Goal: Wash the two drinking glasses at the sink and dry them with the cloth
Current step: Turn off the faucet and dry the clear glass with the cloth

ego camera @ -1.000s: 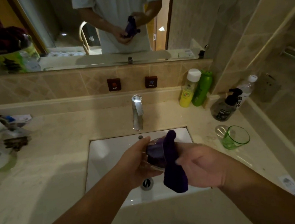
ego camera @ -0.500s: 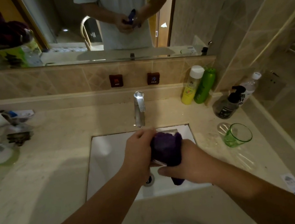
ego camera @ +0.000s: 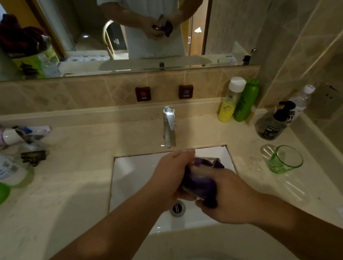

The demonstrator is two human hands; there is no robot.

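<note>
Head view: over sink point(ego camera: 129, 175), left hand point(ego camera: 170, 177) grips clear glass point(ego camera: 207, 160); right hand point(ego camera: 228, 197) presses purple cloth point(ego camera: 200, 186) around it. Likely wet, slippery, fragile; hold by body. Green glass point(ego camera: 285, 159) on desk point(ego camera: 68, 190).

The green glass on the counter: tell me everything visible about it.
The green glass is a clear, green-tinted tumbler, apparently glass, with a thick round rim. It lies tipped on the beige counter right of the sink, mouth facing the camera, below the dark pump bottle. Neither hand touches it. It looks empty.
</note>
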